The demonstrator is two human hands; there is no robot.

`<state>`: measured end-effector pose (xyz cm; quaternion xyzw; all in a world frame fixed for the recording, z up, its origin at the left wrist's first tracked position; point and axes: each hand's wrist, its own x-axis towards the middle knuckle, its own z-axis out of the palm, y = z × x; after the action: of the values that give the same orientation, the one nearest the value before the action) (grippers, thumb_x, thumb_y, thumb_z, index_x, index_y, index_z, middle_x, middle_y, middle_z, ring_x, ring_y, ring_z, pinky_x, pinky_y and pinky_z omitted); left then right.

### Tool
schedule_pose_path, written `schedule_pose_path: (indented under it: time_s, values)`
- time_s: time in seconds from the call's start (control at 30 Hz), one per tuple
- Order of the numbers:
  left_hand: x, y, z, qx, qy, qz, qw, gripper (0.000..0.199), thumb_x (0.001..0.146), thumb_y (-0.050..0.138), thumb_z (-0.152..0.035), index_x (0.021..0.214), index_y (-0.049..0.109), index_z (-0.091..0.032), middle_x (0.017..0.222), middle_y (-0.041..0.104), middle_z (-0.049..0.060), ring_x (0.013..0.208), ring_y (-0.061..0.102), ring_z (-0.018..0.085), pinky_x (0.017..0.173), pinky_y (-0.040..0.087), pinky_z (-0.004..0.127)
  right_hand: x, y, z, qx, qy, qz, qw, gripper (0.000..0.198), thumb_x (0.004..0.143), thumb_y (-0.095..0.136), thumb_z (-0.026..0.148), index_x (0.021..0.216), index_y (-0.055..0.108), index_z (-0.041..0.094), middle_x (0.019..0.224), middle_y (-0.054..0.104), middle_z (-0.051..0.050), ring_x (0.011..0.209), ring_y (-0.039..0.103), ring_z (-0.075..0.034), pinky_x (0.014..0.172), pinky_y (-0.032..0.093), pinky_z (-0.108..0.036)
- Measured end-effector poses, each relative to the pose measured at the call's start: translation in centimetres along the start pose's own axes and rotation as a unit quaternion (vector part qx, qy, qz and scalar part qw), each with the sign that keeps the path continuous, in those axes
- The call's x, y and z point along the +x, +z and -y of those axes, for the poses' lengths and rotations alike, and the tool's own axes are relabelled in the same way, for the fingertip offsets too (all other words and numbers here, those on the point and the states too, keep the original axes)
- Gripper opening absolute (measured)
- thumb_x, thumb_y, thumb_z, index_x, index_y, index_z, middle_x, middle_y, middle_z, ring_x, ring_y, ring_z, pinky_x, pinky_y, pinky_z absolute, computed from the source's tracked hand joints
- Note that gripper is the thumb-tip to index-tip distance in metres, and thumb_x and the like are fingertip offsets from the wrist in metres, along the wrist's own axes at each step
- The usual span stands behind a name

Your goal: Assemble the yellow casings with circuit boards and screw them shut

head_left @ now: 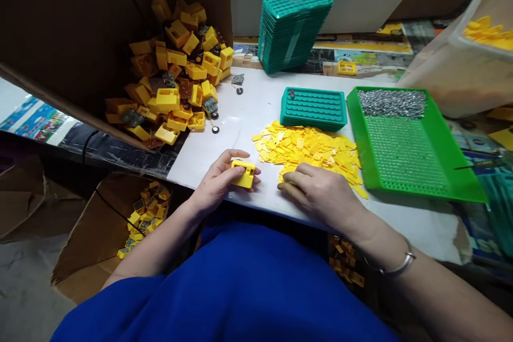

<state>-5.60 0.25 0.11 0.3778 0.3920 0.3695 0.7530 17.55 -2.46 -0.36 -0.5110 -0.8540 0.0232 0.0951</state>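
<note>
In the head view, the left hand pinches a yellow plastic casing between the thumb and the curled fingers, just above the near edge of the white tabletop. To its right, the right hand reaches palm down to the near side of a heap of flat yellow plastic pieces; its fingers are close together and bent, and whether they grip a piece cannot be told. A metal bracelet circles the right wrist. Just beyond the heap lies a low stack of teal trays, and farther back a taller stack of teal trays stands tilted, with a small yellow frame to its right. Right of the heap, a green perforated tray holds small silvery metal parts along its far end. At the far right, a translucent plastic tub contains more yellow pieces. On the far left, a large cardboard box lies open toward the tabletop, with piled yellow housings at its mouth and several circuit boards among them. Lower on the near left, another cardboard box holds similar yellow parts.
</note>
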Motion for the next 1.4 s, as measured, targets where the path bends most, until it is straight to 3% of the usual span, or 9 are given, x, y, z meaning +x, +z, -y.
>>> schedule_pose_path:
  time_s: [0.2,0.37,0.5,0.67,0.83,1.07,1.17,1.27,1.4]
  values:
    - [0.9,1.3,0.4,-0.021,0.01,-0.003,1.0,0.029,0.077,0.071,-0.029,0.097,0.054,-0.018,0.098,0.073,0.005,0.088,0.073,0.022,0.075,0.057,0.033,2.0,-1.1,2.1,-0.021,0.038,0.11,0.993,0.021,0.084,0.054,0.004,0.075,0.07,0.014,0.069,0.066,-0.012,0.056,0.06,-0.02,0.049,0.035,-0.031]
    - [1.1,1.6,0.7,-0.033,-0.002,0.002,0.999,0.031,0.078,0.071,-0.029,0.1,0.052,-0.019,0.093,0.073,0.004,0.087,0.073,0.022,0.076,0.056,0.034,1.7,-1.5,0.8,0.112,0.062,0.052,0.99,0.022,0.086,0.052,0.008,0.095,0.072,0.013,0.08,0.071,-0.012,0.069,0.068,-0.022,0.06,0.05,-0.031]
    - [1.1,2.4,1.2,-0.043,-0.023,0.027,0.998,0.03,0.079,0.07,-0.028,0.1,0.051,-0.018,0.089,0.073,0.004,0.085,0.073,0.021,0.075,0.056,0.034,0.3,-1.9,-0.7,0.468,0.151,-0.037,0.87,0.041,0.093,0.053,0.03,0.132,0.059,0.019,0.084,0.071,-0.003,0.071,0.072,-0.017,0.065,0.057,-0.029]
    - [1.4,4.0,1.7,-0.054,-0.048,0.075,0.995,0.028,0.08,0.068,-0.029,0.1,0.052,-0.019,0.087,0.072,0.004,0.079,0.072,0.02,0.068,0.057,0.032,-1.3,-1.7,-0.2,0.558,0.204,-0.104,0.797,0.022,0.083,0.07,0.038,0.097,0.072,0.022,0.079,0.073,-0.003,0.07,0.071,-0.017,0.071,0.06,-0.031]
    - [1.5,4.7,1.5,-0.034,-0.046,0.089,0.994,0.029,0.08,0.068,-0.032,0.1,0.052,-0.02,0.084,0.071,0.002,0.079,0.072,0.022,0.065,0.057,0.032,-1.9,-0.8,0.0,0.47,0.159,-0.148,0.855,0.011,0.085,0.069,0.033,0.084,0.072,0.022,0.081,0.074,-0.004,0.073,0.07,-0.018,0.071,0.06,-0.031]
    - [2.3,4.1,1.2,-0.024,-0.125,0.14,0.982,0.025,0.076,0.067,-0.03,0.094,0.055,-0.017,0.075,0.069,0.004,0.066,0.068,0.019,0.052,0.051,0.025,-2.4,-0.4,-0.5,0.201,-0.158,-0.284,0.924,0.022,0.093,0.054,0.015,0.102,0.073,0.02,0.085,0.075,-0.008,0.074,0.069,-0.018,0.065,0.057,-0.029]
    - [2.5,4.4,1.3,-0.019,-0.097,0.119,0.988,0.028,0.08,0.068,-0.034,0.098,0.054,-0.018,0.081,0.069,0.003,0.074,0.068,0.019,0.063,0.053,0.028,-2.3,-0.4,-0.3,0.289,-0.017,-0.276,0.916,0.017,0.092,0.057,0.017,0.096,0.073,0.021,0.082,0.074,-0.007,0.073,0.07,-0.017,0.067,0.058,-0.029]
    - [2.2,5.1,1.5,0.027,-0.047,0.115,0.992,0.029,0.088,0.062,-0.042,0.107,0.053,-0.021,0.093,0.069,0.002,0.087,0.067,0.018,0.082,0.051,0.032,-2.3,-0.4,0.1,0.444,0.163,-0.235,0.849,0.012,0.089,0.062,0.027,0.091,0.072,0.021,0.076,0.073,-0.004,0.066,0.069,-0.016,0.064,0.059,-0.029]
    - [1.7,5.9,1.9,0.146,0.016,0.138,0.979,0.032,0.095,0.051,-0.045,0.117,0.054,-0.023,0.107,0.065,0.003,0.103,0.06,0.02,0.094,0.046,0.033,-2.6,-0.3,0.9,0.459,0.2,-0.236,0.833,0.012,0.086,0.065,0.031,0.087,0.072,0.022,0.075,0.073,-0.003,0.065,0.069,-0.017,0.068,0.059,-0.032]
